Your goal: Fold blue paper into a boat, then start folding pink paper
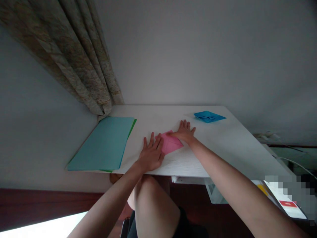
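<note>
A folded pink paper (170, 144) lies on the white table (223, 145) in front of me. My left hand (151, 152) lies flat with its fingers spread, pressing on the paper's left edge. My right hand (184, 132) is also flat and open, with its fingers resting on the paper's upper right part. Neither hand grips anything.
A stack of teal sheets (105, 143) with a green sheet beneath lies at the table's left. A folded blue paper boat (208, 116) sits at the back right. A curtain (81, 66) hangs at the left. Papers (284, 198) lie below the table's right edge.
</note>
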### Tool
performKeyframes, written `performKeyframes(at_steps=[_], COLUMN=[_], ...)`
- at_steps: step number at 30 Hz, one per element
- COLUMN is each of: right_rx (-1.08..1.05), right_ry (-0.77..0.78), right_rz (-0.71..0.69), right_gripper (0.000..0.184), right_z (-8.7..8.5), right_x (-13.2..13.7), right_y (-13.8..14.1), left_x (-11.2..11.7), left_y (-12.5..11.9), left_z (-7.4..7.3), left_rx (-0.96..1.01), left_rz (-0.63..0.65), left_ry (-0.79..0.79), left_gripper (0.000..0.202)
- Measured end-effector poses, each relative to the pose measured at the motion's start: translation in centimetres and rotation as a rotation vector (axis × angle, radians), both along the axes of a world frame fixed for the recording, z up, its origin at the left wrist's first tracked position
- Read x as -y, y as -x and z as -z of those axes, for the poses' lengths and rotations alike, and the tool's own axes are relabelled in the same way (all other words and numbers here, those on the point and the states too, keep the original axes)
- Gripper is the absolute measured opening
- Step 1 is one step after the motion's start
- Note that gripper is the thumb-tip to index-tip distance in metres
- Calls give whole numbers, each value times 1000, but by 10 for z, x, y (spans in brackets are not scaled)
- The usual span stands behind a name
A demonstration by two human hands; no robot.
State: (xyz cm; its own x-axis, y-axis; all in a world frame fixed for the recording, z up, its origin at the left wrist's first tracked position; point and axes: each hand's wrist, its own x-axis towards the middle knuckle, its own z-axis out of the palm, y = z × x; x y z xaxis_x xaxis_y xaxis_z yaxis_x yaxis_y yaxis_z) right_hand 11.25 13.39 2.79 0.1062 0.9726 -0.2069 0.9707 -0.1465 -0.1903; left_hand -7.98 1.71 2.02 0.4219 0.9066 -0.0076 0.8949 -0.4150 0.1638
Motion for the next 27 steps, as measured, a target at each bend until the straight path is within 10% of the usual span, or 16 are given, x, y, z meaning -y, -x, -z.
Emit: performKeyframes(at_steps=[13,20,27], right_rx=[-27,-28,-133], right_ry=[-27,-34,-279], right_rz=[-8,-114,-354], right_gripper=[136,119,55], right_z=[-4,-6,5], right_x=[-8,-7,5], right_y=[3,-14,-15], left_x=[-3,-69,-130], left_y=[9,51,51], left_z=[-4,-8,6], left_rx=[78,76,250], left_rz=[118,259,-58], left_ry=[28,165,45], left_gripper=[58,63,57])
